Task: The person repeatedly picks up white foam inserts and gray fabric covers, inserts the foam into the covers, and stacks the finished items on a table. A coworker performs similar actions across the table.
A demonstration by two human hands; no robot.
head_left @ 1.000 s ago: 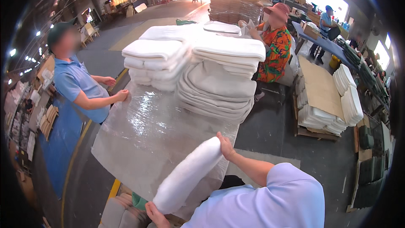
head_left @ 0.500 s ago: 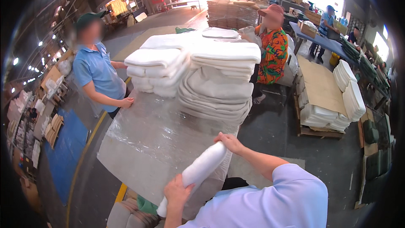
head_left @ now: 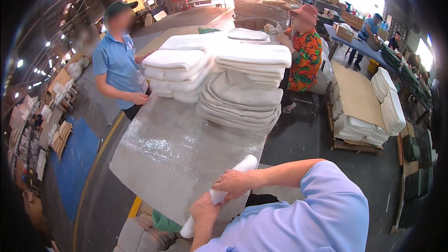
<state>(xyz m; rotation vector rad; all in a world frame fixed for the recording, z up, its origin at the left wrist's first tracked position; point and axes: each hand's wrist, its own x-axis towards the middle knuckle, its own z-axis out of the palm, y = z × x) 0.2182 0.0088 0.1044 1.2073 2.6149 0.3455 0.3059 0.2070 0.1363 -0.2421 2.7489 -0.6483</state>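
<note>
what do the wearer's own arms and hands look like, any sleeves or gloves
The left hand and right hand wear no gloves. The right arm has a plain, short, pale lavender-blue sleeve; the left sleeve can't be made out.

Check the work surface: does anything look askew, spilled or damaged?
Nothing looks spilled or damaged. Slightly askew: the greyish pads slump unevenly beneath flatter white pads. The white roll in the left hand and right hand looks intact where visible.

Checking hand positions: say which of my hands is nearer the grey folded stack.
Right. Your right hand grips the white roll on the near side of the grey folded stack; your left hand grips it farther from the stack.
</note>
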